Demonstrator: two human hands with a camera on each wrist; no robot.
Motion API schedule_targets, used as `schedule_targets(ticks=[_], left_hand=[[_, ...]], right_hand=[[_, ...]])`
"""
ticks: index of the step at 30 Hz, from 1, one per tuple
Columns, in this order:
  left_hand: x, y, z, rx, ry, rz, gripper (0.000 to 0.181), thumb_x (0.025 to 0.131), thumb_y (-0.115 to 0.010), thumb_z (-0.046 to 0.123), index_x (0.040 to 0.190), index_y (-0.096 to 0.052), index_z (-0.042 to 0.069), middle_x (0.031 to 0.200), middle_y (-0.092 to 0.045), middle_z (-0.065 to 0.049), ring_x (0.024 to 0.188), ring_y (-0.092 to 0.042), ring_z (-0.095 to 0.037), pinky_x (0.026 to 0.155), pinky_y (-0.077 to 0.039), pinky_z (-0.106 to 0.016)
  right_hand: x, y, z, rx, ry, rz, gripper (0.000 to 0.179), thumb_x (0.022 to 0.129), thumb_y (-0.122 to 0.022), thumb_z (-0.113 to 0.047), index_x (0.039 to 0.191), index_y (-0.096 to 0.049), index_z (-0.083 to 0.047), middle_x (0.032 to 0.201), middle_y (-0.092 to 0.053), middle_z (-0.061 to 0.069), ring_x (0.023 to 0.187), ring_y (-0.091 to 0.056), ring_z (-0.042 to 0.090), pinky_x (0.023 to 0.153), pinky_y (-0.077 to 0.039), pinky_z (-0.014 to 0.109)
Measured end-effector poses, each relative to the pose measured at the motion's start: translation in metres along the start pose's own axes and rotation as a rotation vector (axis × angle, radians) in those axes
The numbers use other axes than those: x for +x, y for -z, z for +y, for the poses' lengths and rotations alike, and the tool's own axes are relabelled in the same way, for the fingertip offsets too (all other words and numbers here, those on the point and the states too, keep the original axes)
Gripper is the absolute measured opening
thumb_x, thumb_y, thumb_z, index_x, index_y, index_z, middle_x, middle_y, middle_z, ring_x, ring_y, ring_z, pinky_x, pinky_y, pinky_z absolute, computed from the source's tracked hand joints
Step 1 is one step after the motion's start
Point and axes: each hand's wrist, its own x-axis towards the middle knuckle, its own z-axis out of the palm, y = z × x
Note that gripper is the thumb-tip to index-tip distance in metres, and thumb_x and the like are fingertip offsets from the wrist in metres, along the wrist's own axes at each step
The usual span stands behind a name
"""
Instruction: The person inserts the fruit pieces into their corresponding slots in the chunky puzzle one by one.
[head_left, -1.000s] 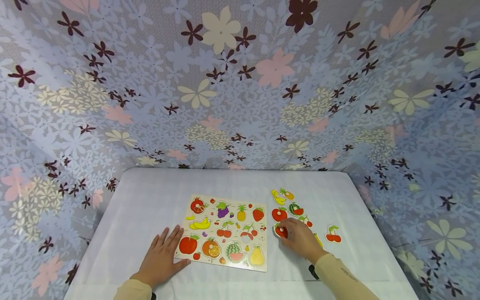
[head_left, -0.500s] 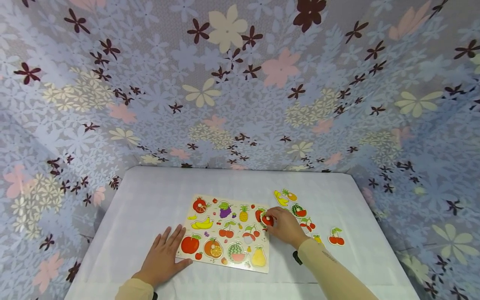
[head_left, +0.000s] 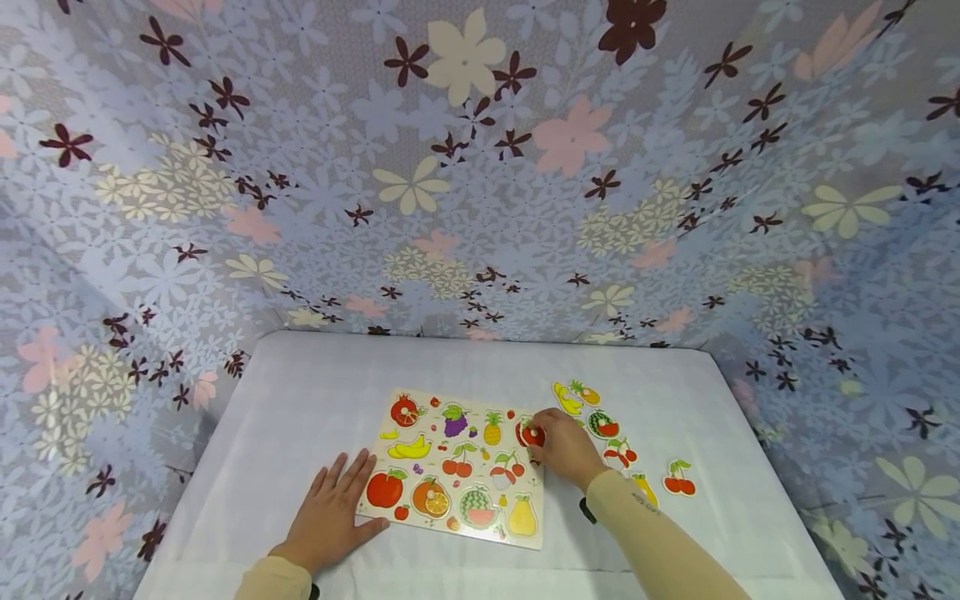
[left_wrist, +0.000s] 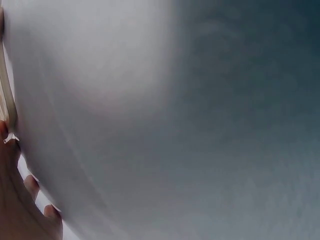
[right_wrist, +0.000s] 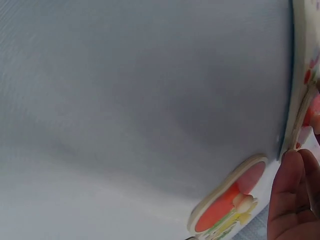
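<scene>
A wooden fruit puzzle board (head_left: pixel 423 521) lies flat on the table. My left hand (head_left: pixel 326 512) rests palm down with spread fingers at the board's left edge; its fingers (left_wrist: pixel 25 200) show only at the corner of the left wrist view. Over the strawberry picture at the board's upper right, my right hand (head_left: pixel 566 450) pinches a red strawberry puzzle piece (head_left: pixel 534 434) with a white knob. In the right wrist view the thumb and fingers hold the piece's rim (right_wrist: pixel 302 117) at the board's edge. An orange piece (head_left: pixel 431 497) and a pomegranate piece (head_left: pixel 405 410) sit in the board.
Right of the board lie loose pieces: bananas (head_left: pixel 567 399), a pineapple (head_left: pixel 586 393), a watermelon (head_left: pixel 603 425), cherries (head_left: pixel 679 478), another cherry-like piece (head_left: pixel 621 452) and a yellow piece (head_left: pixel 643 490) partly under the sleeve. A red piece (right_wrist: pixel 220 207) lies near my right hand. Floral cloth walls surround the white table.
My right hand has picked the strawberry piece from the loose pieces and carried it left onto the board's upper right. My left hand has stayed in place.
</scene>
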Motion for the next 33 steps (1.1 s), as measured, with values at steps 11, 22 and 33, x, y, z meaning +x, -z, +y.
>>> schedule_targets(ticks=[11, 22, 33], left_hand=[[0.0, 0.0, 0.0, 0.0, 0.006, 0.007, 0.1, 0.082, -0.062, 0.072, 0.157, -0.033, 0.011, 0.162, -0.029, -0.007, 0.147, -0.021, -0.038, 0.117, -0.015, -0.06], [0.002, -0.002, 0.001, 0.007, 0.023, 0.0, 0.101, 0.081, -0.065, 0.07, 0.158, -0.031, 0.013, 0.162, -0.027, -0.005, 0.148, -0.019, -0.037, 0.117, -0.013, -0.06], [0.0, 0.0, 0.001, -0.011, 0.027, -0.005, 0.1, 0.082, -0.063, 0.07, 0.158, -0.031, 0.012, 0.162, -0.027, -0.006, 0.148, -0.019, -0.037, 0.118, -0.012, -0.059]], right_hand=[[0.002, -0.003, 0.003, -0.024, -0.016, -0.016, 0.026, 0.085, -0.082, -0.021, 0.108, -0.073, -0.013, 0.124, -0.062, 0.005, 0.113, -0.06, 0.025, 0.099, -0.049, 0.043], [0.007, -0.007, 0.004, -0.033, 0.015, 0.051, 0.01, 0.089, -0.076, -0.015, 0.099, -0.074, -0.015, 0.112, -0.065, 0.002, 0.099, -0.063, 0.02, 0.087, -0.055, 0.038], [0.008, -0.011, -0.007, -0.099, -0.006, 0.123, 0.012, 0.089, -0.078, -0.022, 0.099, -0.077, -0.015, 0.108, -0.067, 0.001, 0.084, -0.063, 0.016, 0.069, -0.057, 0.033]])
